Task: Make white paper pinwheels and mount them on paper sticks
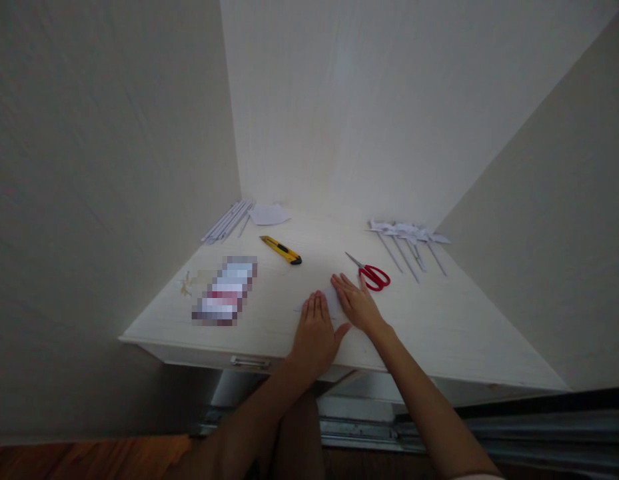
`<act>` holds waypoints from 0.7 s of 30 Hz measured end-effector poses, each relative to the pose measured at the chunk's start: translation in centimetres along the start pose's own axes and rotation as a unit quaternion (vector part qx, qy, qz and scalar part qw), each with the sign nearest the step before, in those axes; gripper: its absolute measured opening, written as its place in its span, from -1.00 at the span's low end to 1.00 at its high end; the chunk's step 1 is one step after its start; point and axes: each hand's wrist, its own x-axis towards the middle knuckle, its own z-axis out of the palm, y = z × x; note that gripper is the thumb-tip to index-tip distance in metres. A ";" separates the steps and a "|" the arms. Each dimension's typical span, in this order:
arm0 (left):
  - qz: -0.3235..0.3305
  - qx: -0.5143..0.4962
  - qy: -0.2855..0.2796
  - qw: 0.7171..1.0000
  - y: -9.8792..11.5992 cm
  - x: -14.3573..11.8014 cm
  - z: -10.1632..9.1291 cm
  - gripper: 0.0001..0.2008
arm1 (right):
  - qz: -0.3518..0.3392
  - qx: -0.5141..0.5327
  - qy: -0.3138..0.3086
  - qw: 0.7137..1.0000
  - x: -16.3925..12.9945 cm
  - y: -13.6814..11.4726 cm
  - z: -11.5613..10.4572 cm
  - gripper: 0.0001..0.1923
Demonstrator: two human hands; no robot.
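A small piece of white paper [333, 303] lies on the white tabletop [269, 313], partly covered by both hands. My left hand [315, 333] rests flat on its left side, fingers together and stretched out, thumb pointing right. On the paper's right side my right hand [354, 301] lies flat with straight fingers. Right beside that hand is a pair of red-handled scissors [374, 276], blades pointing up and left. A yellow utility knife [282, 250] lies farther back, left of the hands. Much of the paper is hidden under the fingers.
A blurred-out oblong object [226, 290] lies at the left. Thin white paper sticks [229, 221] and a white sheet [269, 214] are at the back left. Several folded paper shapes on sticks [406, 235] lie at the back right. Walls enclose three sides; a drawer handle [249, 363] is in front.
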 end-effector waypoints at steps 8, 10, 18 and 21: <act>-0.024 0.075 0.002 0.997 -1.6 -3.5 -3.0 -0.31 | -0.002 0.002 0.014 1.000 0.0 0.1 0.3 -0.54; -0.024 0.090 -0.005 0.996 -2.2 -4.3 -3.8 -0.34 | -0.002 0.001 0.018 1.000 0.0 0.1 0.4 -0.54; 0.004 0.033 -0.084 0.996 -4.4 -2.9 -9.9 -0.67 | -0.030 0.054 0.091 0.994 0.1 0.7 0.9 -0.53; 0.030 0.011 -0.058 0.998 -3.8 0.6 -9.9 -0.71 | 0.063 0.034 0.180 0.981 0.4 1.6 0.2 -0.57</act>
